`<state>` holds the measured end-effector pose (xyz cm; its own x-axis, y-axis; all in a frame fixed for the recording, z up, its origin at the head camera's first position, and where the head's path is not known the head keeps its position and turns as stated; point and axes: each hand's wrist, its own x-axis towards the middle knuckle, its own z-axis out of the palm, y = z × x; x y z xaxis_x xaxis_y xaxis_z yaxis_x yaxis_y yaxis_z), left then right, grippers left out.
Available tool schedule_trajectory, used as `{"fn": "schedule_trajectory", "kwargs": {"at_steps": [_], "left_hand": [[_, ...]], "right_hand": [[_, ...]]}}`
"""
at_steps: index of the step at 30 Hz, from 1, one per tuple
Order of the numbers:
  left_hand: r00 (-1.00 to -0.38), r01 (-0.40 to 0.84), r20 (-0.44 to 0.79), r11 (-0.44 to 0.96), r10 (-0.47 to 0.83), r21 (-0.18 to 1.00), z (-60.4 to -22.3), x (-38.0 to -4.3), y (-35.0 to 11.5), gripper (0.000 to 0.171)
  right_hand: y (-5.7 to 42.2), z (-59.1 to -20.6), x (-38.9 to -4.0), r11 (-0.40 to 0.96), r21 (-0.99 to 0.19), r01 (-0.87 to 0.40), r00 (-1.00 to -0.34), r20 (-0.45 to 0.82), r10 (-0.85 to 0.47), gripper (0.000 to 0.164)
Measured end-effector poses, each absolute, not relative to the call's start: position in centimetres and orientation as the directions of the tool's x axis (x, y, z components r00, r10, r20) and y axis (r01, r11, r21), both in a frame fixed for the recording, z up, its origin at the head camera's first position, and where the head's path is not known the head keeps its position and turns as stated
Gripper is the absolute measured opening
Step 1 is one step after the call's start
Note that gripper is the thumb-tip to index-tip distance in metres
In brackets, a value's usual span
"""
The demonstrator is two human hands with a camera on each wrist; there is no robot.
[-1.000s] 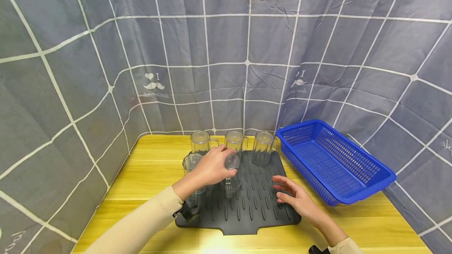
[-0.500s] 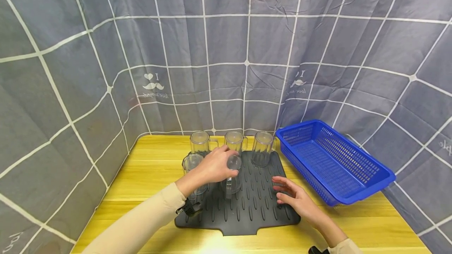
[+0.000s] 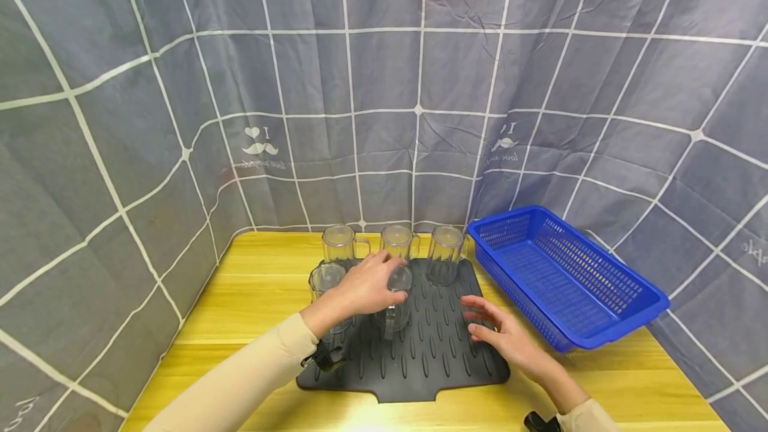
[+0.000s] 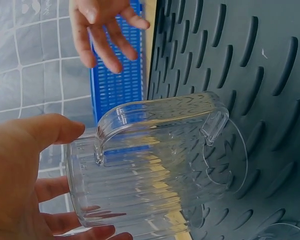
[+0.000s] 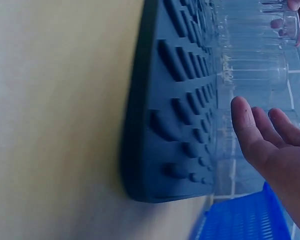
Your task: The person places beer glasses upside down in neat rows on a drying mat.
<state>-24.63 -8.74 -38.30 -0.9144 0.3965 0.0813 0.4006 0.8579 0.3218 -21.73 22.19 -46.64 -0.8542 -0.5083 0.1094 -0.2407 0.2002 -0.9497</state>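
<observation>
My left hand (image 3: 369, 285) grips a clear glass mug (image 4: 135, 185) around its upper end, thumb on the near side and fingers behind. The mug stands over the dark ribbed mat (image 3: 456, 359), its handle (image 4: 165, 107) turned toward me. Another glass mug (image 3: 327, 279) is just left of it, partly covered by my left forearm. Behind, a row holds a left mug (image 3: 339, 239), a middle mug (image 3: 396, 237) and a right mug (image 3: 445, 255). My right hand (image 3: 504, 332) hovers near the mat's right edge, fingers spread and loosely bent, holding nothing.
A blue plastic basket (image 3: 510, 279) with perforated walls sits at an angle right of the mat. Underneath everything is a yellow wooden table (image 3: 258, 285). A grey curtain (image 3: 384, 145) with white grid lines encloses the back and sides.
The left hand and the top of the gripped mug have shifted slightly to the right. My right hand keeps its place, and the other mugs stay where they were.
</observation>
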Motion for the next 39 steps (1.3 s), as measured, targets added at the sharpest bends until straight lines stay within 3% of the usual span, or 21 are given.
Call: {"fn": "schedule_trajectory", "kwargs": {"at_steps": [18,27,33,39], "left_hand": [[-0.916,0.398,0.135,0.818,0.377,0.415,-38.8,-25.1,-8.3,0.065],[-0.899,0.434,0.108,0.832,0.425,0.346,-38.7,-24.9,-7.9,0.06],[-0.906,0.42,0.094,0.845,0.413,0.33,-38.8,-24.6,-8.0,0.063],[-0.905,0.425,0.112,0.85,0.411,0.311,-38.4,-24.2,-8.8,0.074]], "right_hand": [[22.2,-45.5,-22.1,0.262,-0.93,-0.258,-0.863,0.099,-0.496,0.052],[22.3,-45.0,-22.3,0.306,-0.916,-0.261,-0.863,0.08,-0.498,0.052],[21.7,-43.6,-23.3,0.415,-0.824,-0.386,-0.85,0.142,-0.508,0.051],[20.3,-41.6,-24.1,0.534,-0.645,-0.547,-0.8,0.215,-0.56,0.053]]}}
